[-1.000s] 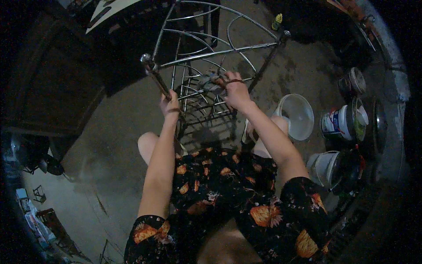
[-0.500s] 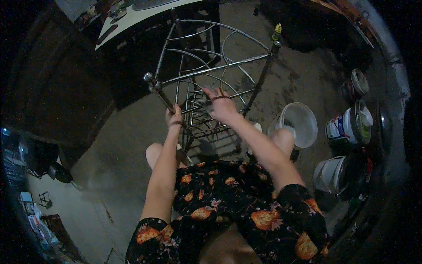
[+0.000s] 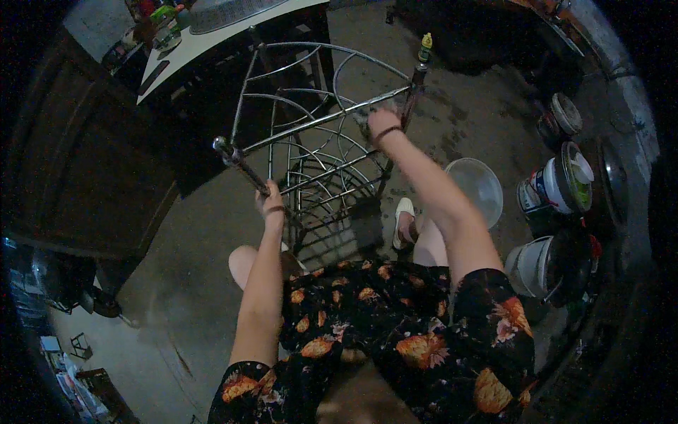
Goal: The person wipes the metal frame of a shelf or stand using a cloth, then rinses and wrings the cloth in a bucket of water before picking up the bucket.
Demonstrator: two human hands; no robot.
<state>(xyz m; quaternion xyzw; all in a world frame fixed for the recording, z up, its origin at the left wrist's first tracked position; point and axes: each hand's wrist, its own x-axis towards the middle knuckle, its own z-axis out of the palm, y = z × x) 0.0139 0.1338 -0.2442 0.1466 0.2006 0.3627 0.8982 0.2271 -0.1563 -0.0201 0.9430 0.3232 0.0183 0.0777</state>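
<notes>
A tall metal rack (image 3: 325,119), its tiers made of straight and curved bars, stands in front of me. My left hand (image 3: 270,201) is wrapped round its near-left post (image 3: 244,169), below the rounded knob. At the right end of the top front bar my right hand (image 3: 385,121) is closed, close to the right post (image 3: 413,95). A blurred greyish patch shows at its fingers, too unclear to name. The rack's lower tiers (image 3: 325,201) run down between my legs, partly lost in shadow.
A yellow-capped bottle (image 3: 425,48) stands beyond the right post. On the right are a pale round tub (image 3: 477,191) and several buckets (image 3: 531,267). A white-topped table (image 3: 212,42) stands at the far left, near a dark wooden cabinet (image 3: 92,155).
My right hand has moved right and up, from above the rack's middle to the right end of the top bar, and its fingers have closed. My left hand keeps hold of the post.
</notes>
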